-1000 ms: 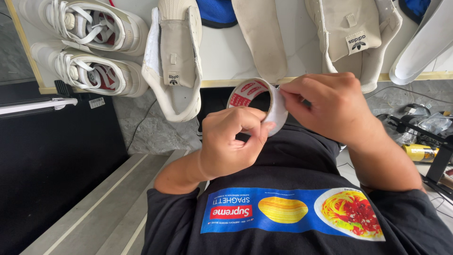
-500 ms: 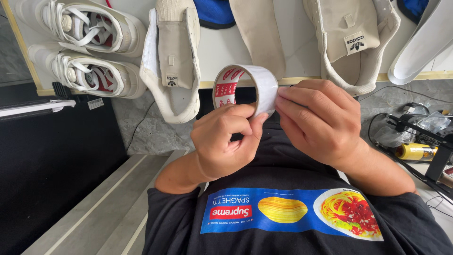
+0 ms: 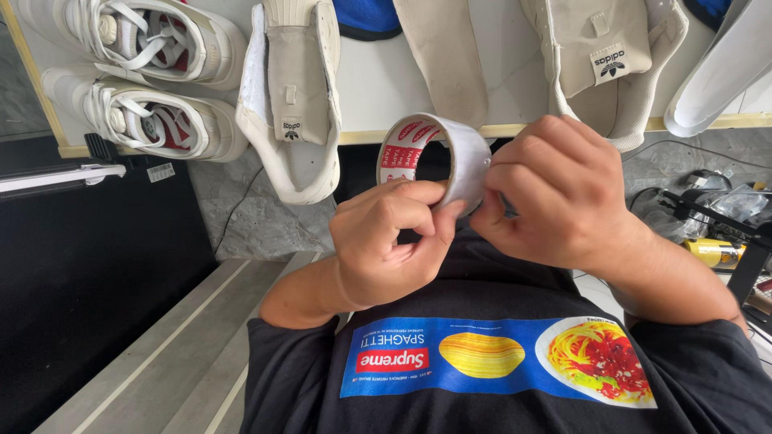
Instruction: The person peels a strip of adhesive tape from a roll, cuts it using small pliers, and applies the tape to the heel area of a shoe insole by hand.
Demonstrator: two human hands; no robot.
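Observation:
A roll of white tape (image 3: 462, 153) with a red-printed inner core is held in front of my chest, its opening turned to the left. My left hand (image 3: 386, 245) pinches the roll's lower edge between thumb and fingers. My right hand (image 3: 563, 197) grips the roll's right side, fingertips curled against the outer surface next to my left thumb. Both hands touch each other at the roll. My dark shirt (image 3: 498, 378) with a blue printed strip fills the bottom of the view.
A white table (image 3: 378, 80) behind the roll carries two white sneakers (image 3: 145, 72) at the left, beige shoe uppers (image 3: 293, 96) and a blue object (image 3: 366, 16). A yellow bottle (image 3: 716, 251) and cables lie at the right. A black surface (image 3: 88, 289) is at the left.
The roll has shifted slightly left and turned in my hands, so its opening now faces left. My right hand has slid lower on its side, my left thumb has come up to the edge.

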